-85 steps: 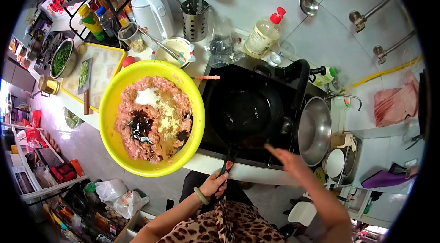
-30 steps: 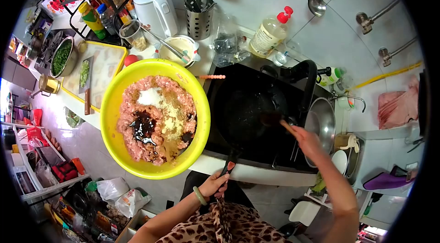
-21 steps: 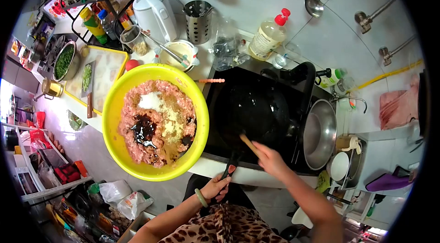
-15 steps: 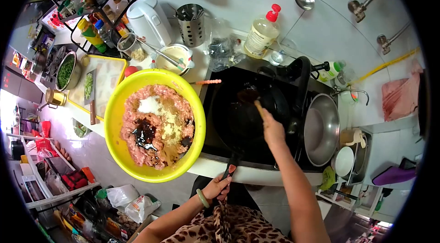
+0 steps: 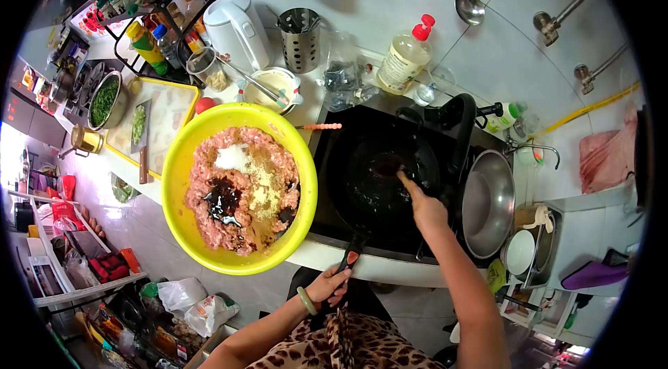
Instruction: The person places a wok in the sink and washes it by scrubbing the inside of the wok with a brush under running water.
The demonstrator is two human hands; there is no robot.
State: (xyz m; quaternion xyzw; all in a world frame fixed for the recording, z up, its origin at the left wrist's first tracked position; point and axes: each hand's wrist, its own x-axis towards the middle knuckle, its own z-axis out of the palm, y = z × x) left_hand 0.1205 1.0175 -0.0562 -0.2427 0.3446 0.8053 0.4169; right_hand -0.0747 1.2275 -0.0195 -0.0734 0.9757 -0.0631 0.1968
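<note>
My left hand point(image 5: 329, 287) is wrapped round the black handle point(image 5: 349, 260) of a dark wok point(image 5: 348, 188) on the black stove. In my right hand point(image 5: 429, 213) is the wooden handle of a brush point(image 5: 387, 166), its dark head down inside the wok. Small wet, shiny patches show on the wok's inner surface. Left of the wok stands a large yellow bowl point(image 5: 170, 181) of minced meat point(image 5: 209, 226), topped with white powder, pale yellow granules and dark sauce.
A cutting board point(image 5: 174, 101) with a cleaver point(image 5: 140, 125), a bowl of chopped greens point(image 5: 104, 101) and a kettle point(image 5: 236, 31) are at the left. Behind the stove is a pump bottle point(image 5: 403, 63). A metal basin point(image 5: 488, 203) sits right of the wok.
My right hand has swept the brush about the wok, from near its front edge up to the back, then slightly down and right. My left hand has kept hold of the handle.
</note>
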